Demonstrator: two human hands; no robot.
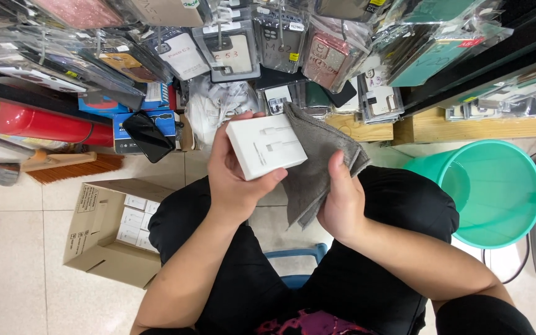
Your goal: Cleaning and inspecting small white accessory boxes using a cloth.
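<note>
A cardboard carton (110, 232) sat on the floor at left. The left hand (237, 174) clasped a small white box (266, 146) by its edges; it looked light, stiff, smooth. The right hand (341, 198) gripped a soft grey cloth (317, 161) touching it

Pale tiled floor (13, 279) — wooden shelf (466, 127), hanging phone cases (231, 49) above

Illumination bright, even and white, apparently from overhead. Shadows soft and short: a faint one beside the cardboard box (103, 232) on the floor tiles (7, 279). Glare patches on the plastic-wrapped phone cases (231, 49) along the top. Focus sharp throughout; no motion blur. Wide-angle distortion bends the wooden shelf (466, 127) toward the edges.
</note>
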